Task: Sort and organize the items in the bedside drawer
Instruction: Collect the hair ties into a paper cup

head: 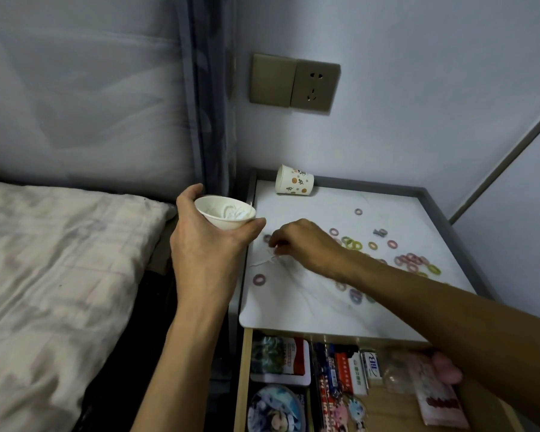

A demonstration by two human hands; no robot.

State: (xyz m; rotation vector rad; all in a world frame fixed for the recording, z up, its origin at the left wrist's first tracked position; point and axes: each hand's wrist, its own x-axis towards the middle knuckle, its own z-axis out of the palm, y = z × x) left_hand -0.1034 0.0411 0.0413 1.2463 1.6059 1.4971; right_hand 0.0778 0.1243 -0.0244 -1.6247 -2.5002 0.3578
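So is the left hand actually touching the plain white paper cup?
Touching. The head view shows the left hand wrapped round the plain white paper cup, thumb and fingers against its wall.

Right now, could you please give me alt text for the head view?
A left hand holds a white paper cup beside a bedside table; the right hand reaches among small coloured rings scattered on its top, above the open drawer.

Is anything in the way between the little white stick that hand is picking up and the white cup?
Nothing visible. The right hand pinches the thin white stick on the white tabletop; the left hand holds the white paper cup, mouth up, just beside it. A small pink ring lies nearby, flat on the top.
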